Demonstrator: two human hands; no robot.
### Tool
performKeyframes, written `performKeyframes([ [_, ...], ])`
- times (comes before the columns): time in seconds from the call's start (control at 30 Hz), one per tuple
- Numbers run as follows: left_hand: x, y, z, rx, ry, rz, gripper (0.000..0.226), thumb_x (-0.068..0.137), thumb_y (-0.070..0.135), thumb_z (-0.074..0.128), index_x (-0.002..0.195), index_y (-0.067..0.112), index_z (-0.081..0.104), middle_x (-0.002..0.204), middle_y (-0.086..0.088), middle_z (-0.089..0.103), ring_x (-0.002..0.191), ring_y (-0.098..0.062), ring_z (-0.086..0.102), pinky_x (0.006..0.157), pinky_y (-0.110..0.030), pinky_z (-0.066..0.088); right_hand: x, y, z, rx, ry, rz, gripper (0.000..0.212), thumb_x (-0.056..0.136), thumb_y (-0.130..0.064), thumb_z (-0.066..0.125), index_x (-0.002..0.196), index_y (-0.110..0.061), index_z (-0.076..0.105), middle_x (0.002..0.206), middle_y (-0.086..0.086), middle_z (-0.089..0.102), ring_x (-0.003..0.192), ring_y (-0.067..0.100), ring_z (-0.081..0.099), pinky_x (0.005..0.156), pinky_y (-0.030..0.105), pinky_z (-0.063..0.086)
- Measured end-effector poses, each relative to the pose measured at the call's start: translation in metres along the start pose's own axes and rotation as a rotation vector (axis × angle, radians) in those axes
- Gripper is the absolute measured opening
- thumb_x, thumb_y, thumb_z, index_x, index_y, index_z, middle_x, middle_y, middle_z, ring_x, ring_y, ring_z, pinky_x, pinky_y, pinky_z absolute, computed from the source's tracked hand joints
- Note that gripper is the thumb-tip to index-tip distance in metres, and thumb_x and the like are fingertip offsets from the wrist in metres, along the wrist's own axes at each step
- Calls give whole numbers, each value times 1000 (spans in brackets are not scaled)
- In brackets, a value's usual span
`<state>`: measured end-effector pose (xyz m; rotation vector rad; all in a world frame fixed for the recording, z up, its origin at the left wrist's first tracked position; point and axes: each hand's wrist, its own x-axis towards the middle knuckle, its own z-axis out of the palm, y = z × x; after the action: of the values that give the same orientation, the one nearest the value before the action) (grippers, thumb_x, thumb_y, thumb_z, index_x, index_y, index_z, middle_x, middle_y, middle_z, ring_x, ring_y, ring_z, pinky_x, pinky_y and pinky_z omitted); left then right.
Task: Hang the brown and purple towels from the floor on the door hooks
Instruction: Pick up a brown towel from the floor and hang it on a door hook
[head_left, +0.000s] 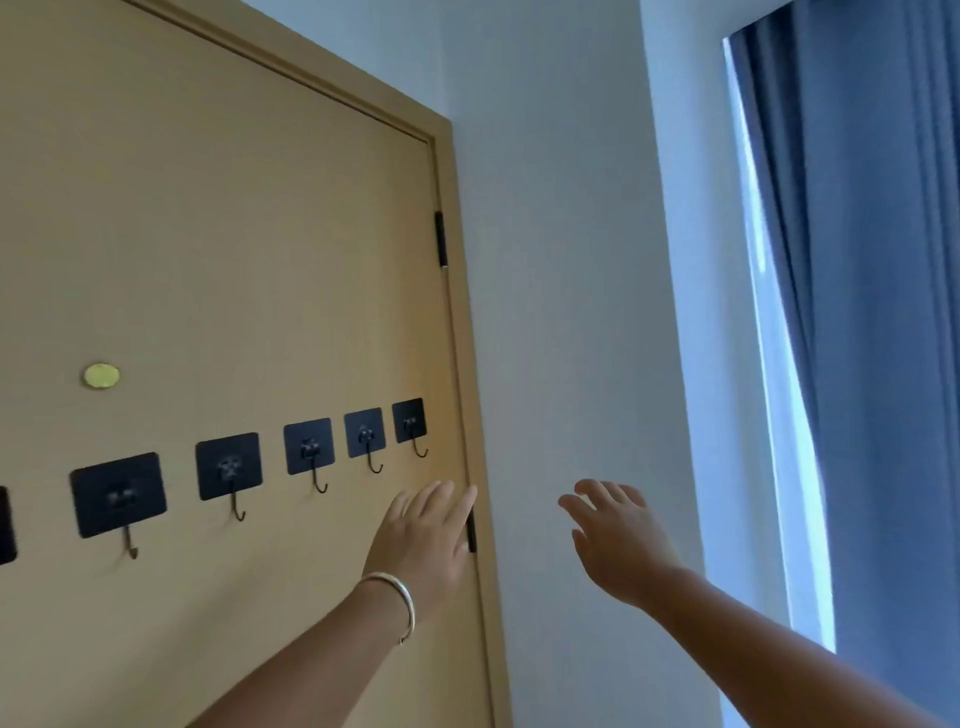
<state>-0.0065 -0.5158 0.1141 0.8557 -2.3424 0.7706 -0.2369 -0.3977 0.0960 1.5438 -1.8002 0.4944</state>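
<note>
Both hands reach up, fingers spread, each grip loose and holding nothing: the left hand (423, 540) before the door (208, 260) below the bare hooks (311, 457), perhaps touching it; the right hand (618, 540) before the wall (561, 312). No towels in view.

white wall (561, 260) | grey-blue curtain (883, 312) | bright window strip (779, 415)

Tan door (234, 260) occupying the frame's left half, carrying a rising row of black adhesive hooks (309, 447) across its lower part; a round brass disc (101, 375) sitting above them at left.
</note>
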Motion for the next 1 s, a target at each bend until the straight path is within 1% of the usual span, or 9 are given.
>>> performKeyframes([
  [0.1,29,41,9,-96,29,131,64,96,36,37,154,25,10,156,-2,23,144,-19,17,118,-41,10,-37,39,-25,-99,-33,136,35,85,-28,60,120,-25,61,122,-1,59,109,23,59,98,38,43],
  [0.17,43,69,11,-178,69,221,66,94,34,41,154,24,14,154,-5,28,142,-22,23,117,-42,15,-62,60,-46,-179,-34,234,35,75,-26,72,110,-23,67,113,0,64,97,24,65,90,40,50],
  [0.27,53,112,12,-274,112,354,68,88,31,50,151,22,27,147,-10,41,136,-28,37,113,-46,26,-102,78,-78,-313,-66,374,40,61,-23,83,99,-22,71,99,1,67,83,24,68,77,39,55],
  [0.4,58,174,3,-440,217,481,69,77,31,68,142,22,47,132,-9,58,123,-26,54,102,-44,43,-164,89,-124,-506,-153,483,37,55,-22,84,89,-22,69,90,1,65,77,24,66,69,38,55],
  [0.47,56,208,-5,-522,252,545,67,79,32,66,143,21,46,134,-10,56,125,-26,52,104,-44,42,-195,91,-150,-590,-200,543,36,56,-23,83,89,-22,69,90,1,64,77,24,66,69,38,55],
  [0.6,42,278,-27,-646,255,662,65,91,34,53,151,22,29,147,-12,41,137,-27,38,115,-48,25,-256,85,-201,-735,-263,671,45,49,-26,89,91,-22,73,91,1,68,75,23,68,67,37,56],
  [0.73,24,347,-63,-770,231,759,65,97,35,43,154,26,14,154,-10,26,144,-25,22,118,-47,11,-311,78,-258,-820,-304,769,47,50,-23,89,93,-21,72,91,1,68,74,22,68,68,38,57],
  [0.83,7,396,-101,-794,251,828,64,98,39,39,153,28,8,155,-8,22,144,-25,19,118,-45,11,-353,70,-306,-869,-317,856,44,53,-22,86,95,-21,71,94,2,67,76,23,68,69,40,56],
  [1.0,-35,470,-176,-873,280,950,63,98,43,37,153,29,10,157,-6,23,144,-25,21,117,-46,14,-434,55,-388,-918,-306,1061,36,80,-22,63,116,-23,63,115,0,62,102,20,62,95,42,47],
])
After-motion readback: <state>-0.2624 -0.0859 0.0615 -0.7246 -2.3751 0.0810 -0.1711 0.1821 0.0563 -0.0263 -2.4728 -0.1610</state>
